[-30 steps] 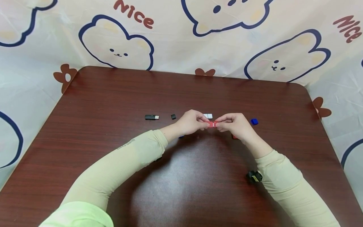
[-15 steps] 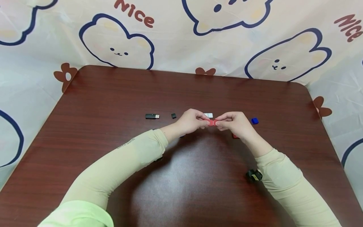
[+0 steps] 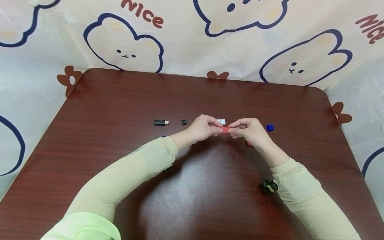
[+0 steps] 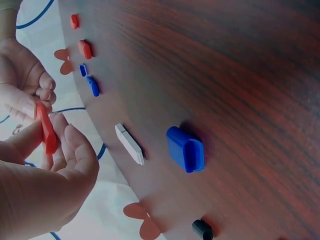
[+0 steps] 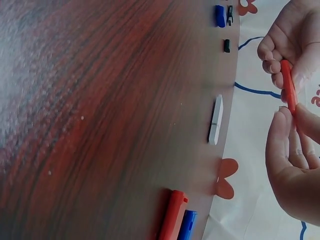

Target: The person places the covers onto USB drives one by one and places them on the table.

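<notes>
Near a white stick (image 3: pixel 222 121), left hand (image 3: pixel 204 128) and right hand (image 3: pixel 248 130) pinch the ends of a red stick (image 3: pixel 225 130); partly covered, it seems light, stiff, best held there.

Over the worktop (image 3: pixel 180 96), toward its far edge, the pale strip that had shown a second earlier across the red stick (image 3: pixel 225 130), between the left hand (image 3: pixel 204 128) and the right hand (image 3: pixel 249 130), narrowed and then vanished, leaving unbroken red.
</notes>
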`<state>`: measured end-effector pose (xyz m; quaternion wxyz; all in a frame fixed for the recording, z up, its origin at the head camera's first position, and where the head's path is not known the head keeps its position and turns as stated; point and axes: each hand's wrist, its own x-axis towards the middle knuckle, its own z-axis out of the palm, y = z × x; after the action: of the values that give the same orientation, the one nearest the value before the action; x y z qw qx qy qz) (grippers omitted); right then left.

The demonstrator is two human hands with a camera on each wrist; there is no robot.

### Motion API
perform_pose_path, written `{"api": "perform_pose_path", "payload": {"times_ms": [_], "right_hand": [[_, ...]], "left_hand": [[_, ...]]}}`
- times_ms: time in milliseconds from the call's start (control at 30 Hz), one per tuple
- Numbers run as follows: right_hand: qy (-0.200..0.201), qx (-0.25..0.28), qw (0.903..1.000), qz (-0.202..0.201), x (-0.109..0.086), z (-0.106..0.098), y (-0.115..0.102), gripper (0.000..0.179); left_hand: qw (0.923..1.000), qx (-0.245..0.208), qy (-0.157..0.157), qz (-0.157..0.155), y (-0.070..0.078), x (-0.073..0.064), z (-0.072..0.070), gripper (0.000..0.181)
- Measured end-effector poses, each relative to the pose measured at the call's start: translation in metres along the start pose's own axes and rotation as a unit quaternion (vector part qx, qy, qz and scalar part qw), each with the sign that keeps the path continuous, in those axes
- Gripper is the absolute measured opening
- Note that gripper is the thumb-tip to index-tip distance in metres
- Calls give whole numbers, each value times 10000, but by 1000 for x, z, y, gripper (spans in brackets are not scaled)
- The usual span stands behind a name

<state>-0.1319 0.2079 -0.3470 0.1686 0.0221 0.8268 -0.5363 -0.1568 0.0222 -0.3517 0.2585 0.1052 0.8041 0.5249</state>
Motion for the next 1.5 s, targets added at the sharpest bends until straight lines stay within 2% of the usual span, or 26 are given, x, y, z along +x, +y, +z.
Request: {"api": "perform_pose_path", "payload": {"times_ms": [200, 400, 667, 1000, 1200, 1500], "right_hand": [[172, 206, 9996, 25, 1, -1, -3, 32], [148, 322, 9993, 128, 0, -6, -6, 36], [122, 248, 9996, 109, -1, -5, -5, 35], [163, 233, 9995, 131, -4, -5, -7, 35], [177, 318, 9993, 127, -5, -4, -7, 35], [261, 171, 9994, 176, -4, -3, -5, 33]], "left_hand": [[9998, -161, 145, -21, 0, 3, -1, 36], [9996, -152, 159, -191, -2, 1, -7, 24], [9990, -340, 108, -260, -3, 0, -11, 23], [9986, -390, 89, -338, 1, -2, -10, 23], [9987, -330, 220, -335, 1, -2, -7, 22], [9986, -215, 326, -367, 5, -5, -4, 19]]}}
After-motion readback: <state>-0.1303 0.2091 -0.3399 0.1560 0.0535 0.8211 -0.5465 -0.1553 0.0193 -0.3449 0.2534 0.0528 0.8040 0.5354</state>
